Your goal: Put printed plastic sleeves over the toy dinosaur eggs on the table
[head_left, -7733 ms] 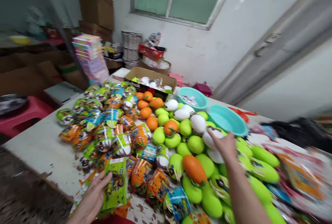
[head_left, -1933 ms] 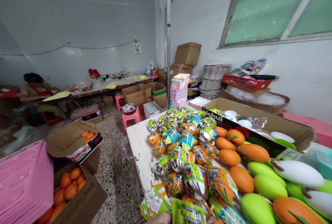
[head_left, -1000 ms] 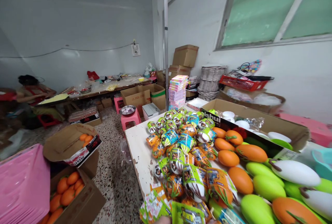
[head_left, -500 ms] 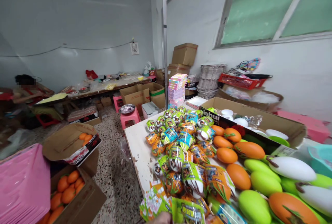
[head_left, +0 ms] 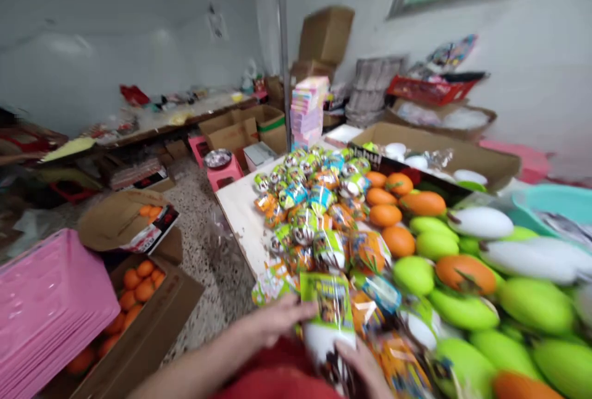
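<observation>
At the near edge of the table (head_left: 235, 205) I hold a packaged white egg-shaped toy (head_left: 326, 316), which has a green printed label at its upper end. My left hand (head_left: 280, 317) is closed on the label's left edge. My right hand (head_left: 361, 362) grips the lower right side of the package; part of its fingers is blurred. Just beyond lie several wrapped egg-shaped toys (head_left: 305, 226) with green, orange and blue labels. Loose printed labels (head_left: 272, 282) lie close to my left hand. To the right are unwrapped orange toys (head_left: 386, 215), green ones (head_left: 536, 305) and white ones (head_left: 481, 221).
An open carton (head_left: 467, 155) of white and green pieces and a teal basin (head_left: 531, 205) stand at the right. On the left are stacked pink trays (head_left: 50, 306) and a carton (head_left: 176, 300) of orange toys. A metal pole (head_left: 283, 53) rises behind the table.
The view has tilted down and my forearms have come into sight. The green-labelled package is now in both hands near me; earlier only a blurred hand showed beside a green label.
</observation>
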The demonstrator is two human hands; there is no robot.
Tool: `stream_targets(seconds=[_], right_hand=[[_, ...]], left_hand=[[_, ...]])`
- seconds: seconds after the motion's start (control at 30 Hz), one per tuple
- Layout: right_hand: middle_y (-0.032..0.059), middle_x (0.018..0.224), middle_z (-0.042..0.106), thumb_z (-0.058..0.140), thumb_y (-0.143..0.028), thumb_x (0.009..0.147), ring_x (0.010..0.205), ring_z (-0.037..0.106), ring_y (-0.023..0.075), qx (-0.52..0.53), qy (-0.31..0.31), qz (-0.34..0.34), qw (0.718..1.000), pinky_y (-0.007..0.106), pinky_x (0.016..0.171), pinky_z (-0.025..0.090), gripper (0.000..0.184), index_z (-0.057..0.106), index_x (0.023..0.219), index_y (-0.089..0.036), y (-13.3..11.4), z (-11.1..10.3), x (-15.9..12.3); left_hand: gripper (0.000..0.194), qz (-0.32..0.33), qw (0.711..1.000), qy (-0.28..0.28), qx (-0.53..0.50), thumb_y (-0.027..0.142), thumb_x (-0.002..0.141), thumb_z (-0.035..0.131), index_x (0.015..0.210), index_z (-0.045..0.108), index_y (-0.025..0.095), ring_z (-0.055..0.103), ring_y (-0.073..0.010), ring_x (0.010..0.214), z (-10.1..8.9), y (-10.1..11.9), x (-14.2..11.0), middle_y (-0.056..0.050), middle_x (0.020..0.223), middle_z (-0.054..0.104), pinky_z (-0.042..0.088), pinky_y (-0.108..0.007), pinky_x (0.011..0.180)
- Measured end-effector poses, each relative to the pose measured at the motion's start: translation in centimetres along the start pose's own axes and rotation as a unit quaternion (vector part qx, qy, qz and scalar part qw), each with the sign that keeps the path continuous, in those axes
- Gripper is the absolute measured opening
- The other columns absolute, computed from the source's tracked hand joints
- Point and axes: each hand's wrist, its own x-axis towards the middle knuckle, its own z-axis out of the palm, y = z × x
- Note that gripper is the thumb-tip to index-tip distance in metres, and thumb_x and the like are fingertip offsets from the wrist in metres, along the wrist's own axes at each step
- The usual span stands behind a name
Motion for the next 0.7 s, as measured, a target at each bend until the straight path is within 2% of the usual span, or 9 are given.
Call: stream_targets(seconds=[0.03,0.13,0.23,0.33,0.47,0.6,0.7], right_hand=[[0.0107,0.098,0.073,0.08,-0.042,0.059,0.093,0.068,0.032,0.03,-0.017,0.022,0.999,0.043,0.081,0.054,0.054,0.067,0.106,-0.018,0.1,0.1,-0.3],[0.0128,0.108,0.071,0.075,-0.036,0.07,0.098,0.066,0.0287,0.115,-0.055,0.024,0.992,0.042,0.089,0.049,0.049,0.063,0.112,-0.015,-0.5,0.6,-0.9],[0.0131,0.113,0.069,0.071,-0.034,0.075,0.102,0.065,0.0283,0.136,-0.08,0.013,0.987,0.042,0.093,0.046,0.048,0.06,0.117,-0.014,-1.4,0.8,-1.2],[0.0127,0.116,0.067,0.071,-0.034,0.075,0.104,0.063,0.029,0.114,-0.095,0.016,0.989,0.045,0.097,0.043,0.052,0.057,0.122,-0.015,-1.4,0.4,-1.5],[0.0106,0.119,0.066,0.075,-0.037,0.071,0.112,0.058,0.0295,0.061,-0.109,0.015,0.992,0.047,0.102,0.038,0.061,0.054,0.124,-0.018,0.0,-0.5,-1.3],[0.0095,0.124,0.063,0.075,-0.043,0.07,0.115,0.056,0.0302,0.024,-0.108,-0.002,0.994,0.047,0.102,0.039,0.063,0.053,0.125,-0.02,1.4,-0.9,-0.8],[0.0099,0.127,0.061,0.075,-0.044,0.071,0.114,0.056,0.0298,-0.009,-0.105,-0.02,0.994,0.046,0.101,0.039,0.065,0.052,0.126,-0.021,1.7,-1.1,-0.8]], left_hand=[[0.064,0.015,1.0,-0.019,0.006,0.061,0.065,0.072,0.108,0.062,0.016,0.06,-0.0237,0.094,0.1,0.5,0.0,-0.012,0.112,0.064,0.046,-0.027,0.064],[0.059,0.031,0.998,-0.044,0.016,0.064,0.076,0.059,0.11,0.063,0.016,0.059,-0.0204,0.086,-0.3,1.6,0.5,-0.012,0.112,0.064,0.047,-0.026,0.061],[0.056,0.018,0.998,-0.061,0.023,0.061,0.08,0.056,0.112,0.063,0.016,0.059,-0.0187,0.083,-0.8,2.1,0.8,-0.013,0.111,0.064,0.048,-0.026,0.063],[0.054,0.011,0.996,-0.068,0.053,0.056,0.078,0.061,0.111,0.064,0.013,0.059,-0.022,0.091,-0.8,2.0,0.8,-0.014,0.111,0.065,0.047,-0.027,0.066],[0.052,-0.012,0.996,-0.077,0.053,0.049,0.07,0.073,0.107,0.067,0.013,0.061,-0.0252,0.096,-0.2,1.2,1.2,-0.013,0.108,0.068,0.047,-0.032,0.078],[0.054,-0.056,0.994,-0.066,0.061,0.05,0.069,0.073,0.108,0.066,0.014,0.063,-0.0256,0.09,-0.1,0.7,1.4,-0.014,0.109,0.068,0.048,-0.032,0.069],[0.053,-0.059,0.993,-0.085,0.065,0.048,0.07,0.073,0.11,0.065,0.014,0.064,-0.0245,0.087,-0.5,0.9,1.5,-0.014,0.107,0.069,0.049,-0.031,0.067]])
